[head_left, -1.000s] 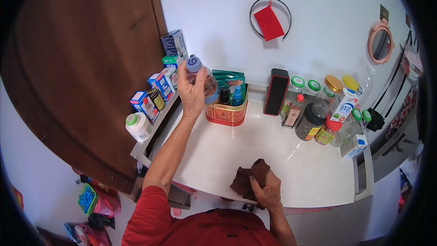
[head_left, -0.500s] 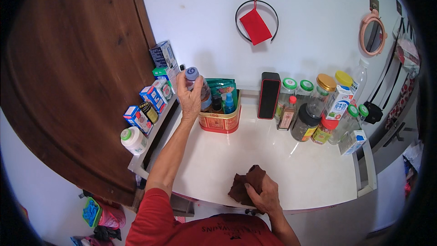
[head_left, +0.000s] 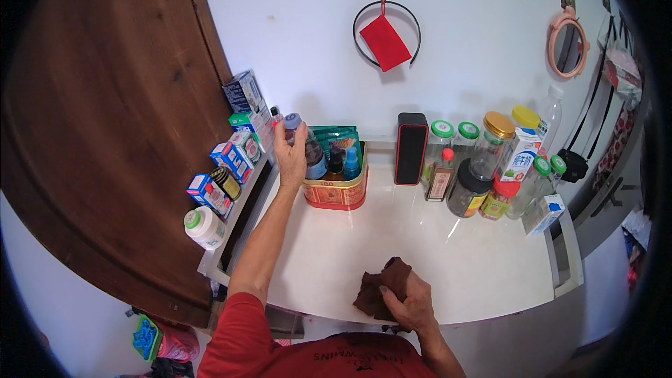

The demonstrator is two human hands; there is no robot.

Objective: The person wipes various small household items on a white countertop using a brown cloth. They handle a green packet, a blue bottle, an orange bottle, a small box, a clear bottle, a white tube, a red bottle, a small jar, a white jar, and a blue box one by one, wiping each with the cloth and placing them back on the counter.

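Note:
My left hand (head_left: pixel 290 161) reaches to the back left of the white tabletop. Its fingers close around a clear plastic bottle (head_left: pixel 313 150) with a pale purple cap, at the left end of a red and gold tin (head_left: pixel 336 194). Whether the bottle's base rests in the tin is hidden. Beside it the tin holds a teal pouch (head_left: pixel 334 134), a dark bottle (head_left: pixel 334 162) and a small blue spray bottle (head_left: pixel 352 164). Near the front edge, my right hand (head_left: pixel 418 304) grips a crumpled brown cloth (head_left: pixel 378 290) that lies against the table.
A black speaker (head_left: pixel 411 148) stands at the back. To its right are several jars, including a gold-lidded one (head_left: pixel 498 129), and milk cartons (head_left: pixel 519 157). Boxes (head_left: pixel 227 161) and a white tub (head_left: pixel 204 227) line the left ledge (head_left: pixel 241 213). A pink mirror (head_left: pixel 567 45) hangs on the wall.
My left hand and the capped bottle have come down slightly toward the tin. My right hand stays on the cloth in nearly the same place. The view has shifted a little.

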